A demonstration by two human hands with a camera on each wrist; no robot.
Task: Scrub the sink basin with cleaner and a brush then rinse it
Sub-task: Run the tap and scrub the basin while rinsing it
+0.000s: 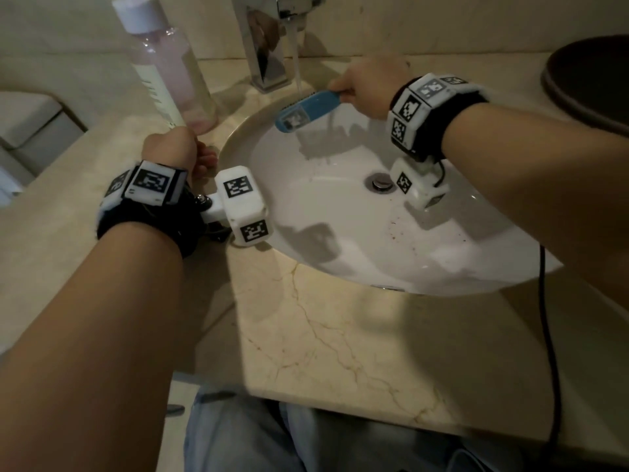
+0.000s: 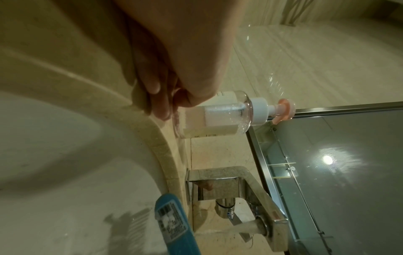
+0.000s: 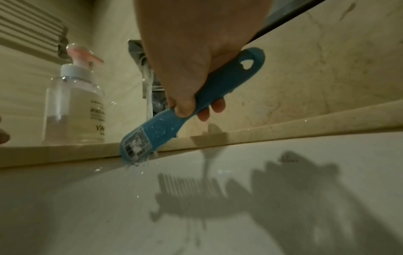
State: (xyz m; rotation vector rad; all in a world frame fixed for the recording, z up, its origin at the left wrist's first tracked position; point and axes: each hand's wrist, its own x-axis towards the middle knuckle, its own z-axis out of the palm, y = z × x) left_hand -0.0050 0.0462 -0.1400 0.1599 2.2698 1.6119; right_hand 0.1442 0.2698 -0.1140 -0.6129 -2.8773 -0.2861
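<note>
My right hand grips the handle of a blue brush and holds its head under the water stream running from the chrome faucet. In the right wrist view, thumb and fingers wrap the brush handle, and water drips off its head into the white sink basin. The basin carries dark specks near the drain. A clear pump bottle of cleaner stands on the counter at the left. My left hand rests beside its base, fingers loosely curled and holding nothing.
The beige marble counter surrounds the basin. A dark round object sits at the back right. A black cable hangs over the counter's front right. In the left wrist view a mirror rises behind the faucet.
</note>
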